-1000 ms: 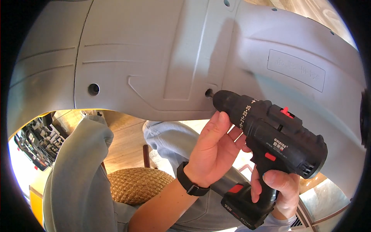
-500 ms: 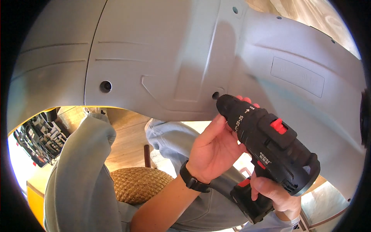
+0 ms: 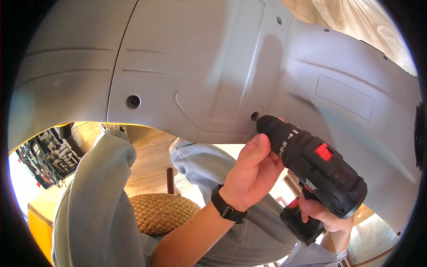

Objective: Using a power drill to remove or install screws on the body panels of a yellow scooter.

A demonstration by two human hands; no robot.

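A black cordless drill [image 3: 311,162] with a red switch on top lies slanted across the right of the head view. My right hand [image 3: 322,214] is wrapped round its handle, just above the black battery pack [image 3: 302,224]. My left hand [image 3: 253,171], wearing a black wristband, cups the drill's front collar with the thumb along it; some of its fingers are hidden behind the tool. The drill's nose points at a small dark hole [image 3: 255,116] in a large grey moulded panel [image 3: 178,102]. A short bit appears to reach into that hole.
Another recessed hole [image 3: 133,102] and a seam lie on the panel's left. Below the panel are my grey-trousered legs [image 3: 95,191] and a woven seat [image 3: 164,213]. An open tool case [image 3: 53,155] stands at the far left. Sheeting [image 3: 373,26] hangs at the upper right.
The view has shifted slightly, so the panel appears further right and lower. The drill has turned a little in my hands, its battery end moving right. Both hands keep their hold.
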